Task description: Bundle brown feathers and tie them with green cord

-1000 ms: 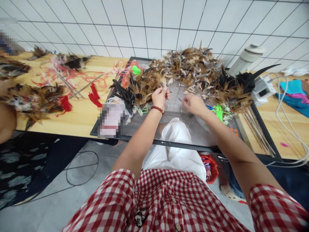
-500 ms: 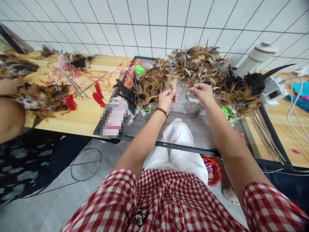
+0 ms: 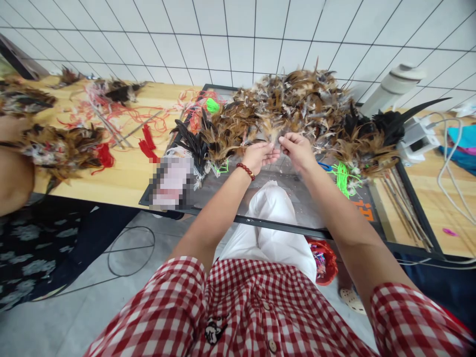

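Observation:
A big heap of brown and black feathers (image 3: 297, 99) lies at the back of a glass-topped table (image 3: 282, 208). My left hand (image 3: 260, 154), with a red bead bracelet on the wrist, is held palm up with its fingers pinched on a small brown feather (image 3: 273, 131). My right hand (image 3: 295, 148) is right beside it, fingers pinched together on the same feather tuft. A bundle of brown and black feathers (image 3: 219, 136) lies just left of my left hand.
Green cord (image 3: 344, 176) and thin sticks (image 3: 405, 208) lie to the right, by a white device (image 3: 418, 139) with cables. The wooden table (image 3: 122, 173) at the left holds red string, red tassels and feather bundles. Another person's arm (image 3: 11, 173) is at the far left.
My right hand rose from the glass to the feather heap, then came left to meet my left hand. Both hands now pinch one feather tuft between them.

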`<state>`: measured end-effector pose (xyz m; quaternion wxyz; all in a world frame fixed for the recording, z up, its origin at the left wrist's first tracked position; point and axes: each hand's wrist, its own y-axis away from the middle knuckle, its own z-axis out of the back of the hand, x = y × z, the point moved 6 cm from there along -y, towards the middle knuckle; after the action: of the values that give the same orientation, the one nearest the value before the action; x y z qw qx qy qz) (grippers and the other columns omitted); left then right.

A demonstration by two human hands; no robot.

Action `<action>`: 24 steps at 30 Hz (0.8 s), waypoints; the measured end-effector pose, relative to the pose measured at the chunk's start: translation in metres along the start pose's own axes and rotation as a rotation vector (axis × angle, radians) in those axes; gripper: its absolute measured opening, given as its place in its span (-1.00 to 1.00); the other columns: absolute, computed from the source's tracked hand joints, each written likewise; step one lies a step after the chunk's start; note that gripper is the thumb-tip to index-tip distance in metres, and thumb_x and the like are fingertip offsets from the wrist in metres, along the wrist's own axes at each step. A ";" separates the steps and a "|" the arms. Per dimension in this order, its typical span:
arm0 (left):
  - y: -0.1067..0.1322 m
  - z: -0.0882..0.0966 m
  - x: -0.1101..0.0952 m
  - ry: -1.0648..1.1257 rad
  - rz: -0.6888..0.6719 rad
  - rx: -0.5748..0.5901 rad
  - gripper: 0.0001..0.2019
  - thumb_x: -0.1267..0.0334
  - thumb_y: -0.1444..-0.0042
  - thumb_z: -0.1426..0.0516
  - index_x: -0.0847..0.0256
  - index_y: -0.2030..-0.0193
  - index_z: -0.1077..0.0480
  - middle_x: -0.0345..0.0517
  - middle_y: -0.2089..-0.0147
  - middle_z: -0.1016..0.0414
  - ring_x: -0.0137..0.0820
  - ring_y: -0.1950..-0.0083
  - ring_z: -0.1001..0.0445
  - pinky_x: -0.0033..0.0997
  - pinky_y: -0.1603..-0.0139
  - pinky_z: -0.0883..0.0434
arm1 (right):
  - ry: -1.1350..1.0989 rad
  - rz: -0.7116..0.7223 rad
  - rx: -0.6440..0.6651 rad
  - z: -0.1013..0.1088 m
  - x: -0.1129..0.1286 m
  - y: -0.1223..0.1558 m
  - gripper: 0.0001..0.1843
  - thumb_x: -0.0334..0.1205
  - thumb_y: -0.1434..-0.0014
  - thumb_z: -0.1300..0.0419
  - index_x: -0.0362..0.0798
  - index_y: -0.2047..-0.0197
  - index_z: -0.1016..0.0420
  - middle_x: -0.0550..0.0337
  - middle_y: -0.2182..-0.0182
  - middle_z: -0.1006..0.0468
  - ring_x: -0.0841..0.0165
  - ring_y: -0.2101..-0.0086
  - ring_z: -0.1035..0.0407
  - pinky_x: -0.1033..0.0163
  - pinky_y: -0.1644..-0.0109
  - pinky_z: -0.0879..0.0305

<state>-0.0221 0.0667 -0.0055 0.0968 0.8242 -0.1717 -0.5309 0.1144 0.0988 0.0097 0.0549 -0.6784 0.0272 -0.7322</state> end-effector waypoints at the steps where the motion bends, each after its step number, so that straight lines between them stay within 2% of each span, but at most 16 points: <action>1: 0.000 0.000 0.000 0.002 0.001 0.003 -0.85 0.31 -0.22 -0.30 0.30 0.32 -0.46 -0.11 0.43 -0.62 -0.54 0.42 -0.56 -0.54 0.24 -0.49 | 0.020 0.013 -0.004 -0.001 0.000 0.000 -0.38 0.38 0.18 -0.41 0.04 0.51 -0.28 0.35 0.61 -0.28 0.47 0.54 -0.10 0.30 0.44 -0.06; 5: 0.002 -0.002 0.000 -0.015 0.004 0.033 -0.87 0.35 -0.21 -0.30 0.32 0.33 -0.48 -0.15 0.46 -0.58 -0.58 0.47 -0.52 -0.57 0.31 -0.46 | 0.060 0.095 -0.014 -0.004 0.003 0.003 -0.45 0.33 0.12 -0.40 0.03 0.49 -0.34 0.35 0.61 -0.26 0.46 0.53 -0.08 0.28 0.41 -0.06; 8: 0.004 -0.004 -0.001 -0.069 -0.001 0.060 -0.82 0.35 -0.14 -0.36 0.33 0.38 -0.46 -0.20 0.51 -0.53 -0.61 0.54 -0.44 -0.58 0.38 -0.41 | 0.126 0.129 -0.016 -0.001 0.004 0.000 -0.58 0.18 0.01 -0.35 0.03 0.49 -0.36 0.31 0.56 -0.32 0.42 0.48 -0.16 0.27 0.35 -0.17; 11: 0.004 -0.003 -0.006 -0.059 -0.052 0.026 -0.80 0.35 -0.16 -0.34 0.31 0.41 -0.43 -0.25 0.54 -0.48 -0.63 0.56 -0.39 -0.60 0.41 -0.37 | 0.317 0.175 -0.132 0.021 0.006 -0.008 -0.79 -0.04 -0.12 -0.23 0.00 0.38 -0.50 0.20 0.43 -0.51 0.33 0.36 -0.34 0.22 0.23 -0.33; 13: 0.003 0.000 -0.011 -0.008 -0.092 -0.029 -0.81 0.35 -0.19 -0.32 0.30 0.40 -0.43 -0.26 0.53 -0.48 -0.63 0.54 -0.40 -0.59 0.39 -0.37 | 0.534 0.213 -0.185 0.036 0.006 -0.011 -0.81 -0.17 -0.14 -0.17 -0.02 0.28 -0.60 0.10 0.30 -0.60 0.24 0.24 -0.44 0.14 0.10 -0.39; 15: 0.002 0.004 -0.013 0.036 -0.114 -0.080 -0.82 0.34 -0.21 -0.30 0.29 0.38 -0.44 -0.25 0.50 -0.50 -0.62 0.51 -0.42 -0.58 0.35 -0.40 | 0.758 0.251 -0.144 0.041 0.003 -0.012 -0.73 -0.26 -0.14 -0.12 -0.03 0.22 -0.65 0.02 0.21 -0.64 0.16 0.13 -0.47 0.05 -0.01 -0.39; 18: 0.001 0.007 -0.014 0.063 -0.128 -0.126 -0.85 0.34 -0.24 -0.27 0.28 0.35 -0.45 -0.25 0.47 -0.52 -0.62 0.48 -0.44 -0.58 0.30 -0.42 | 1.000 0.328 -0.023 0.032 0.000 -0.005 -0.64 -0.32 -0.21 -0.05 -0.01 0.13 -0.69 -0.05 0.08 -0.63 0.09 0.02 -0.43 -0.03 -0.10 -0.33; 22: 0.001 0.010 -0.014 0.066 -0.150 -0.146 -0.86 0.35 -0.24 -0.27 0.29 0.34 -0.45 -0.25 0.47 -0.53 -0.64 0.49 -0.45 -0.60 0.29 -0.42 | 1.189 0.413 0.102 0.011 0.004 0.006 -0.67 -0.28 -0.29 -0.05 0.02 0.08 -0.65 -0.05 -0.18 -0.54 -0.01 -0.16 -0.29 -0.11 -0.16 -0.21; 24: 0.001 0.010 -0.014 0.050 -0.160 -0.153 -0.85 0.34 -0.22 -0.29 0.29 0.35 -0.45 -0.22 0.47 -0.54 -0.62 0.47 -0.48 -0.60 0.28 -0.44 | 1.217 0.420 0.119 0.006 0.008 0.009 -0.68 -0.24 -0.32 -0.03 0.02 0.09 -0.62 -0.05 -0.21 -0.52 -0.02 -0.19 -0.28 -0.11 -0.19 -0.17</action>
<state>-0.0363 0.0714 0.0021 0.1210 0.8386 -0.0620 -0.5276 0.1203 0.0890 0.0173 0.2093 -0.1181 0.1452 -0.9598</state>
